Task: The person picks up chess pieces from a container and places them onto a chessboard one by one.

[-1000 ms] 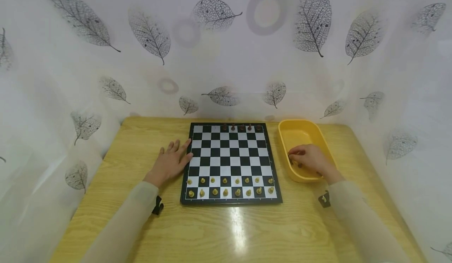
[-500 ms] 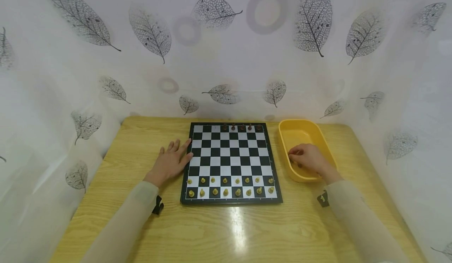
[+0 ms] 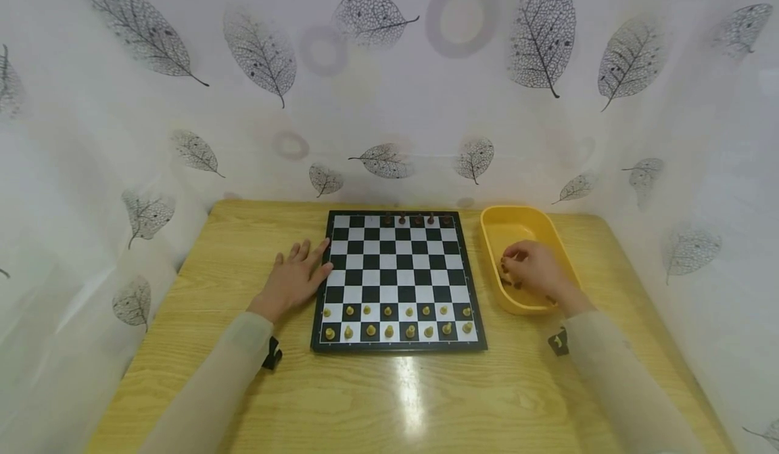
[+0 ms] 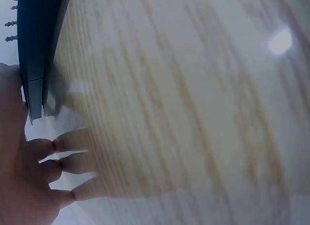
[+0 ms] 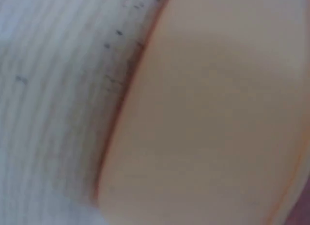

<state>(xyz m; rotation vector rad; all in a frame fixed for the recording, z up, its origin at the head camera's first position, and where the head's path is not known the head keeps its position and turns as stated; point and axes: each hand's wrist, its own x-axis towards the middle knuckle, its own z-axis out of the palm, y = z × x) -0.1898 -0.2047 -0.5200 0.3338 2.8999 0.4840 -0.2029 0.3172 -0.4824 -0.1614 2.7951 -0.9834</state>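
Observation:
A black-and-white chessboard [image 3: 387,264] lies on the table. Spread flat, my left hand [image 3: 289,283] touches its left edge with forefinger and thumb; the left wrist view shows the fingers [image 4: 46,169] on the wood beside the board's dark side [image 4: 36,51]. My right hand [image 3: 538,269] is inside the yellow tray [image 3: 523,227], thumb and forefinger pinching a small dark brown chess piece, mostly hidden by the fingers. Other brown pieces [image 3: 517,285] lie beneath that hand. In the right wrist view only the tray's blurred outer wall [image 5: 203,113] shows, not the fingers.
Two rows of gold chess pieces [image 3: 387,312] stand along the board's near side. Several brown pieces [image 3: 402,220] stand on its far row, toward the right. A leaf-patterned curtain [image 3: 389,102] hangs behind and beside the wooden table [image 3: 341,400].
My right hand's fingers were down among the pieces in the tray and have now risen slightly, uncovering brown pieces below. The left hand and the board have stayed put.

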